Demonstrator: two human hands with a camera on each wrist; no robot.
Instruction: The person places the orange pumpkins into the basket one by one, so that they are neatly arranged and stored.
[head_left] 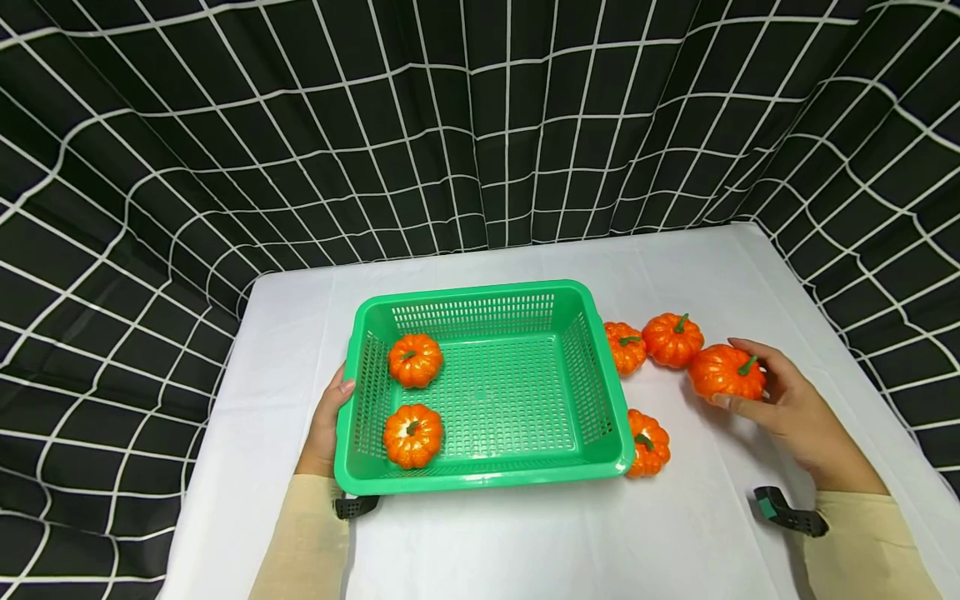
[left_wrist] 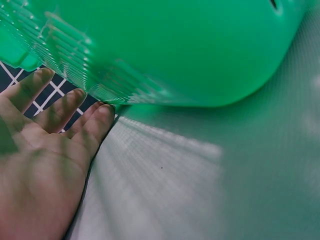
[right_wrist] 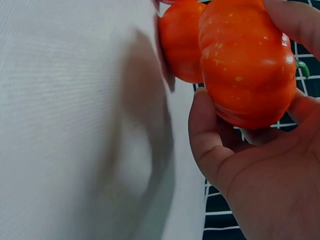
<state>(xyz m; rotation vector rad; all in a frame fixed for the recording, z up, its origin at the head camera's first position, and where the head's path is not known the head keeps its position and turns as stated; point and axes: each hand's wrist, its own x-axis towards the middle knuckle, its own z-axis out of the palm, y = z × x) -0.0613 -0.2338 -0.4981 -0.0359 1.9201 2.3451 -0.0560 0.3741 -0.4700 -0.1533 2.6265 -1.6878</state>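
My left cream sleeve (head_left: pixel 303 542) and right cream sleeve (head_left: pixel 870 550) are reaching in from the near edge, with a dark strap (head_left: pixel 791 515) showing by my right cuff and a second strap (head_left: pixel 356 506) by my left. The white surface (head_left: pixel 525 542) is spreading out beneath them. My left hand (head_left: pixel 326 421) is resting against the left side of the green basket (head_left: pixel 487 481), its fingers lying nearly straight and touching the wall rather than clenching. Inside, a front pumpkin (head_left: pixel 413 436) is sitting near the left wall, and a back pumpkin (head_left: pixel 416 361) is sitting beyond it. Outside, a partly hidden pumpkin (head_left: pixel 647 444) is peeking past the front right corner. My right hand (head_left: pixel 798 408) is grasping an orange pumpkin (head_left: pixel 723 372), fingers curling round it, its green stem leaning rightward; I cannot tell whether its base is meeting the surface. Just beside it, a loose pumpkin (head_left: pixel 673 340) is sitting next to another pumpkin (head_left: pixel 626 348) by the basket's right wall. Farthest off, a black curtain (head_left: pixel 495 125) with white grid lines is hanging.
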